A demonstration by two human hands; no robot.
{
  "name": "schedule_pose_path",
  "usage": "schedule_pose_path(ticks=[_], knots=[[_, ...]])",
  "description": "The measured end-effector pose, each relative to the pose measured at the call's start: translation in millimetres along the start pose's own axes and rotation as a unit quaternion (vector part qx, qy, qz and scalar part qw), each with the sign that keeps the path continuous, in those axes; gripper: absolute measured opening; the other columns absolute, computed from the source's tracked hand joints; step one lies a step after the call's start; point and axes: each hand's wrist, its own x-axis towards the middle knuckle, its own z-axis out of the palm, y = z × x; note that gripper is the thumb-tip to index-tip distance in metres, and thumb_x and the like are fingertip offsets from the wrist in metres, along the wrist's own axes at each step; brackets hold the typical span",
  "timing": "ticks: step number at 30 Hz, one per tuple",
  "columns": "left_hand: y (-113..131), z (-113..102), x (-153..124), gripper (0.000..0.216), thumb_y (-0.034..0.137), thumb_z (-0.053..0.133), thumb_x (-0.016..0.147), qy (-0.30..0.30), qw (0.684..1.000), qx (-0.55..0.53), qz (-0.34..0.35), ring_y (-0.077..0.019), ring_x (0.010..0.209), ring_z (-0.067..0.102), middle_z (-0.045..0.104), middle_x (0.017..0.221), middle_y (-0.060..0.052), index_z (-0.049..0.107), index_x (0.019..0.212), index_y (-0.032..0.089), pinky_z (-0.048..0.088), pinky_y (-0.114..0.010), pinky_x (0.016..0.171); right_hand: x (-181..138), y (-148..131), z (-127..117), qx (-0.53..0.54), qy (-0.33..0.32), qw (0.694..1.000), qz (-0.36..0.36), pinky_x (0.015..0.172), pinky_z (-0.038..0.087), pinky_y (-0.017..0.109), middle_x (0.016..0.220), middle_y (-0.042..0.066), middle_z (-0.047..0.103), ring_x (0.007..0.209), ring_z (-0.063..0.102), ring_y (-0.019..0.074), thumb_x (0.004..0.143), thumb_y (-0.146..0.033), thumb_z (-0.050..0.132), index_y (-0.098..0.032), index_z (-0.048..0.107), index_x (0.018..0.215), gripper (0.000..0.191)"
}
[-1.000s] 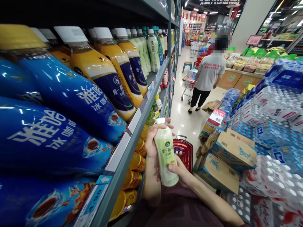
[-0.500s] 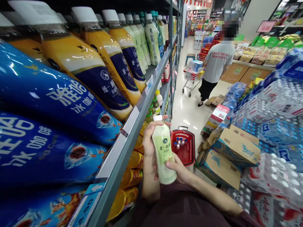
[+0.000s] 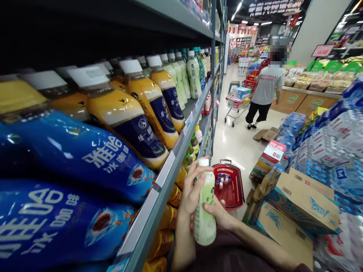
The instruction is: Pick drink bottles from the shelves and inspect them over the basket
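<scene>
A pale green drink bottle (image 3: 206,223) with a white cap is held between both hands, slightly tilted, in front of my body. My left hand (image 3: 191,189) wraps round its upper part from the left, fingers near the neck. Lower down on the right side, my right hand (image 3: 219,213) grips the bottle with the thumb across the label. Just beyond the hands, a red shopping basket (image 3: 236,189) on the floor holds several small bottles with blue or white caps.
To my left runs a shelf edge (image 3: 161,177) with blue coffee bottles (image 3: 93,151) and orange-yellow tea bottles (image 3: 133,121) on it. Cardboard boxes (image 3: 306,196) and packs of water (image 3: 326,147) line the right. Ahead, a person (image 3: 266,83) stands beside a shopping cart (image 3: 236,102).
The bottle has turned in my hands, so its label now faces more to the right. My view has tipped upward, and the person ahead has shifted their legs.
</scene>
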Motion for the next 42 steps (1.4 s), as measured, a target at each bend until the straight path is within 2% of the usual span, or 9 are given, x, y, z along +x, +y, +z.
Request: schedule_pose_path(ticks=[5, 10, 13, 17, 20, 25, 29, 34, 42], knots=[[-5.3, -4.3, -7.5, 0.032, 0.039, 0.049, 0.103, 0.048, 0.995, 0.079, 0.024, -0.0304, 0.143, 0.046, 0.052, 0.151, -0.007, 0.072, 0.122, 0.027, 0.036, -0.046, 0.119, 21.1, -15.6, -7.7, -0.061, -0.052, 0.997, -0.004, 0.060, 0.059, 0.036, 0.082, 0.007, 0.071, 0.070, 0.072, 0.0251, 0.070, -0.063, 0.083, -0.019, 0.059, 0.117, 0.068], [-10.5, -5.3, -21.4, 0.047, 0.038, 0.057, 0.100, 0.048, 0.996, 0.068, 0.033, -0.0313, 0.151, 0.036, 0.037, 0.164, -0.006, 0.051, 0.146, 0.035, 0.036, -0.050, 0.121, 43.2, -38.1, -17.7, -0.138, -0.045, 0.984, -0.105, 0.083, 0.059, 0.044, 0.096, 0.010, 0.073, 0.092, 0.072, 0.0294, 0.064, -0.068, 0.084, -0.020, 0.062, 0.122, 0.079], [-14.5, -5.1, -21.9, 0.055, 0.034, 0.056, 0.100, 0.019, 0.996, 0.075, 0.039, -0.0321, 0.154, 0.031, 0.031, 0.167, -0.007, 0.041, 0.153, 0.037, 0.036, -0.055, 0.122, 62.7, -74.6, -23.5, -0.162, 0.004, 0.971, -0.175, 0.091, 0.058, 0.047, 0.104, 0.012, 0.074, 0.103, 0.071, 0.0318, 0.061, -0.071, 0.083, -0.021, 0.063, 0.122, 0.081], [-21.7, -7.9, -19.0, 0.044, 0.032, 0.054, 0.101, -0.011, 0.986, 0.164, 0.007, -0.0320, 0.151, 0.037, 0.034, 0.166, -0.009, 0.054, 0.145, 0.032, 0.038, -0.053, 0.122, 98.4, -155.5, -17.8, -0.242, 0.081, 0.937, -0.238, 0.084, 0.061, 0.045, 0.097, 0.012, 0.076, 0.095, 0.073, 0.0317, 0.069, -0.069, 0.079, -0.020, 0.071, 0.101, 0.060], [-23.5, -11.4, -17.0, 0.039, 0.030, 0.053, 0.101, -0.080, 0.973, 0.215, -0.003, -0.0276, 0.145, 0.047, 0.046, 0.160, -0.008, 0.059, 0.140, 0.032, 0.044, -0.044, 0.118, 137.0, -218.7, -6.4, -0.326, 0.154, 0.891, -0.277, 0.077, 0.062, 0.042, 0.097, 0.011, 0.077, 0.088, 0.074, 0.0282, 0.075, -0.062, 0.079, -0.019, 0.070, 0.096, 0.048], [-22.0, -12.3, -5.1, 0.039, 0.027, 0.055, 0.100, -0.228, 0.940, 0.250, 0.040, -0.0196, 0.133, 0.059, 0.062, 0.144, -0.003, 0.057, 0.139, 0.034, 0.048, -0.031, 0.115, 215.5, -287.7, -1.0, -0.457, 0.217, 0.757, -0.414, 0.089, 0.059, 0.042, 0.107, 0.009, 0.076, 0.100, 0.071, 0.0277, 0.073, -0.064, 0.078, -0.020, 0.069, 0.103, 0.054], [-35.0, -11.3, 1.8, 0.041, 0.026, 0.058, 0.098, -0.298, 0.906, 0.290, 0.080, -0.0178, 0.120, 0.068, 0.071, 0.131, -0.003, 0.056, 0.138, 0.030, 0.053, -0.026, 0.106, 263.0, -309.6, -1.6, -0.511, 0.218, 0.705, -0.441, 0.091, 0.056, 0.041, 0.104, 0.008, 0.072, 0.100, 0.067, 0.0269, 0.073, -0.064, 0.078, -0.020, 0.068, 0.103, 0.055], [-67.8, -16.4, -3.3, 0.042, 0.031, 0.060, 0.097, -0.305, 0.887, 0.338, 0.082, -0.0221, 0.114, 0.071, 0.073, 0.126, -0.006, 0.055, 0.138, 0.027, 0.057, -0.031, 0.101, 300.1, -319.6, 1.5, -0.571, 0.217, 0.655, -0.444, 0.089, 0.053, 0.038, 0.097, 0.005, 0.061, 0.093, 0.062, 0.0236, 0.072, -0.063, 0.078, -0.018, 0.068, 0.087, 0.049], [-90.1, -17.7, -7.4, 0.052, 0.024, 0.062, 0.092, -0.319, 0.887, 0.327, 0.064, -0.0240, 0.116, 0.070, 0.072, 0.128, -0.007, 0.051, 0.143, 0.028, 0.056, -0.033, 0.104, 336.5, -336.4, -7.3, -0.611, 0.192, 0.663, -0.388, 0.081, 0.054, 0.035, 0.091, 0.004, 0.061, 0.085, 0.063, 0.0219, 0.074, -0.066, 0.074, -0.018, 0.069, 0.084, 0.049]])
